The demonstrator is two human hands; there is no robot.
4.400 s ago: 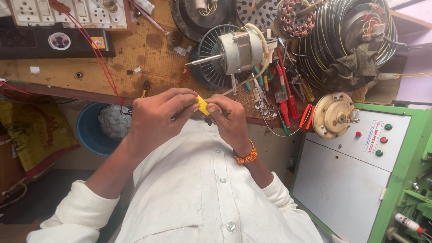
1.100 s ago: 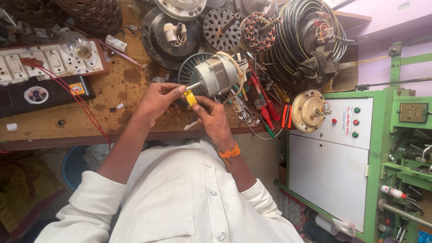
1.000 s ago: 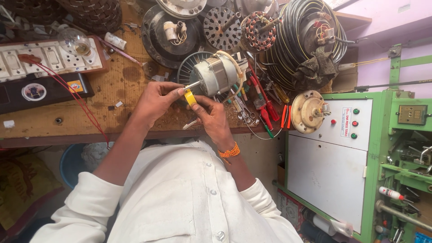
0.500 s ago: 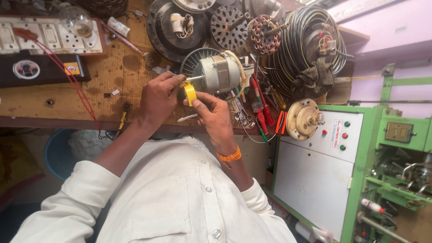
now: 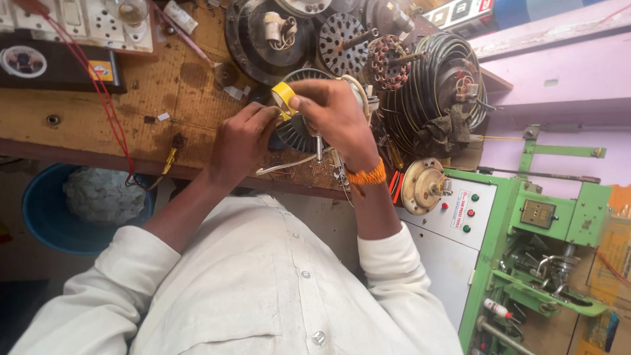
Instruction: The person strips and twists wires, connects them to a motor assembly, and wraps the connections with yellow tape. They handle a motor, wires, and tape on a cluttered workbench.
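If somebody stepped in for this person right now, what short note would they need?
Left hand: fingers at the yellow tape roll, pinching by its edge.
Right hand: holds the roll from the other side, above the small motor on the wooden bench.
White wires trail from the motor toward the bench edge.
Done: roll is in hand over the motor.
Left: whether any tape is already on cannot be seen; check under the hands.

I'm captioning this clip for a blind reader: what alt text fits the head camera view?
Seen from above, a person's left hand and right hand hold a roll of yellow tape over a fan motor on a cluttered wooden workbench. Coiled black cable lies to the right, beside a green machine.
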